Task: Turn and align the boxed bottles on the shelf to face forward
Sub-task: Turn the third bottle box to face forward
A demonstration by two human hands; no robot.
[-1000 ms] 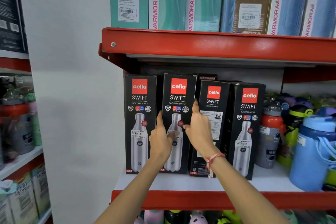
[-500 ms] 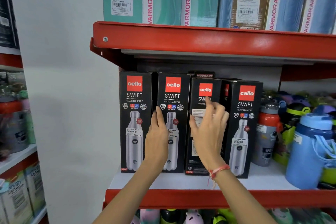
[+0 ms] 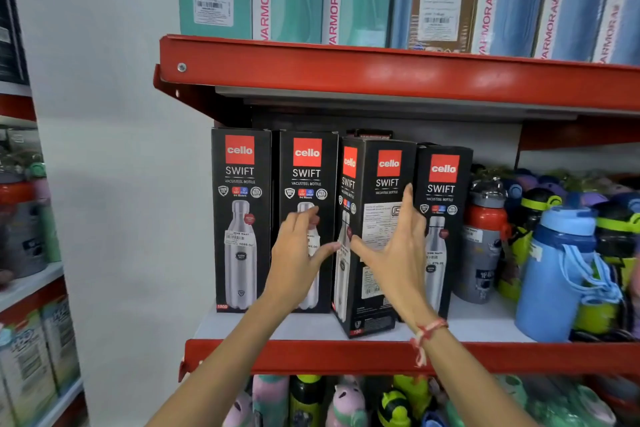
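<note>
Several black Cello Swift bottle boxes stand in a row on the white shelf [image 3: 478, 326]. The leftmost box [image 3: 240, 218] and the second box [image 3: 306, 177] face forward. The third box [image 3: 372, 204] is pulled out and turned, its corner toward me, showing both its bottle picture and its text side. My right hand [image 3: 394, 253] grips this box, thumb on its left face, fingers on its right edge. My left hand [image 3: 298, 256] rests with spread fingers on the second box, thumb touching the third. The fourth box [image 3: 445, 191] faces forward behind my right hand.
Loose bottles stand right of the boxes: an orange-topped grey one [image 3: 485, 239] and a blue one [image 3: 561, 270]. The red upper shelf [image 3: 381, 73] carries teal and blue Varmora boxes. More bottles sit below the red lower edge [image 3: 311, 357]. A white wall lies to the left.
The third box has been pulled forward and rotated, so its picture face now shows at the left. My right hand moved from its front to grip it; my left hand stayed on the second box.
</note>
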